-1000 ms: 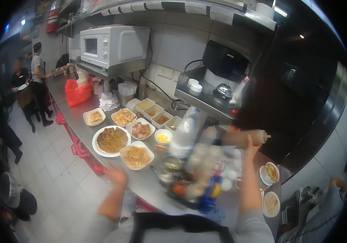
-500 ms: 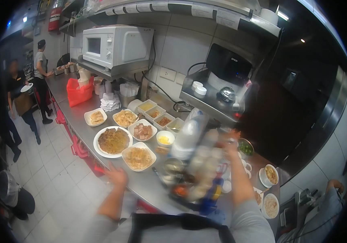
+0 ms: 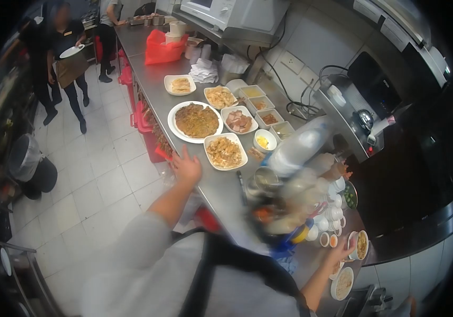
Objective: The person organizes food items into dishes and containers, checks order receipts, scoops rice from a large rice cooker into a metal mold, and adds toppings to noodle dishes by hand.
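My left hand is open, fingers spread, at the counter's front edge. Nearest to it are a square white bowl of yellowish food topped with flakes and a white plate bearing a flat browned omelette. On the far right my right hand has its fingers against the side of a round white bowl with yellowish food in it. The fingers look closed on that bowl. Another white bowl with pale contents stands just below this hand.
Blurred bottles and containers crowd the counter's middle. Small white cups stand beside a bowl of green pieces. Square bowls and condiment tubs line the back. A microwave sits above. Several people stand at the left.
My right hand has moved from the back of the counter down to the round white bowl at the right. The view has turned and shifted. My left hand remains at the counter edge.
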`<action>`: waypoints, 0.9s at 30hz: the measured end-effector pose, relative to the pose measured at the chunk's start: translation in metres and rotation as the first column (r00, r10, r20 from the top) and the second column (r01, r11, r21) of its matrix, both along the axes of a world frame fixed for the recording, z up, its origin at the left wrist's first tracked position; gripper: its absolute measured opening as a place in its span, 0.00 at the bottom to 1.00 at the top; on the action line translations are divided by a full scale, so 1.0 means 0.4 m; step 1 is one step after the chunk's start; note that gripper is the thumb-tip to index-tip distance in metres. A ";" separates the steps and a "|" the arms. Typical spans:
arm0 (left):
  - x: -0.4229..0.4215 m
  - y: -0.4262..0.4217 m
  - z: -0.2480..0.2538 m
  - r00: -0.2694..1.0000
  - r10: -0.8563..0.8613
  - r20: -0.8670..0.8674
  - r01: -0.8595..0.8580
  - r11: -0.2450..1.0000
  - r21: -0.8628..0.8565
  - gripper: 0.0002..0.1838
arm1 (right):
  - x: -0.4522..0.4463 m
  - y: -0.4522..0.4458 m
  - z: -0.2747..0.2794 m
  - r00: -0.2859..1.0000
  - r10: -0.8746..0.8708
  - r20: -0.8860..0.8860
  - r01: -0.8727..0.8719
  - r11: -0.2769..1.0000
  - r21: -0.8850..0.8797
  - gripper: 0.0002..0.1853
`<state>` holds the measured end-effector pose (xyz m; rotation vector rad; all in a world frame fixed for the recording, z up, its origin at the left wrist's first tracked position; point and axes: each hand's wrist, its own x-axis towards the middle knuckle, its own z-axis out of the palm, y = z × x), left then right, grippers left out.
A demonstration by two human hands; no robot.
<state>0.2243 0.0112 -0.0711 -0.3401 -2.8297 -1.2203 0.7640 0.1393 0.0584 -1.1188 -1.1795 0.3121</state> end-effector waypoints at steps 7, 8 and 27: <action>-0.013 -0.005 -0.030 0.997 -0.061 -0.045 0.067 0.988 0.142 0.34 | 0.072 -0.151 -0.148 0.982 -0.142 0.124 0.131 0.987 0.088 0.23; -0.017 -0.013 -0.040 0.995 -0.085 -0.051 0.093 0.977 0.189 0.35 | 0.081 -0.172 -0.150 0.968 -0.212 0.132 0.208 0.977 0.047 0.22; -0.882 0.046 -0.023 0.895 -0.441 0.066 0.269 0.652 0.709 0.27 | -0.310 -0.511 -0.467 0.636 -0.663 0.394 0.759 0.630 -0.166 0.26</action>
